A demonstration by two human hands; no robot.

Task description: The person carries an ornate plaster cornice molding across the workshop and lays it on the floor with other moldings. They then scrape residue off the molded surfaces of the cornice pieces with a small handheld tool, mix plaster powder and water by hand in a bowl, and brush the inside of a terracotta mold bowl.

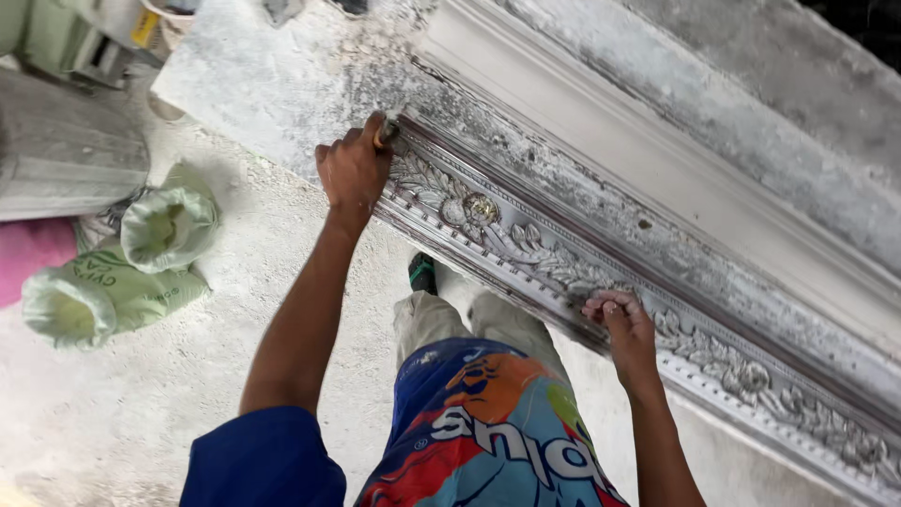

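Head view: ornate moulding (pixel 601 272) runs upper-left to lower-right.

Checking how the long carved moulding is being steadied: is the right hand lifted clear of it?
No, the right hand rests its fingers on the edge of the carved moulding.

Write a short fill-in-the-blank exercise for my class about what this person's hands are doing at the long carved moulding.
1. The left hand grips a small tool with a ____ coloured handle against the moulding.
2. The right hand rests its fingers on the moulding's ____ edge.
3. The carving on the moulding shows leaves and ____.
4. On the floor to the left lie pale ____ sacks.

Missing words: orange; near; flowers; green
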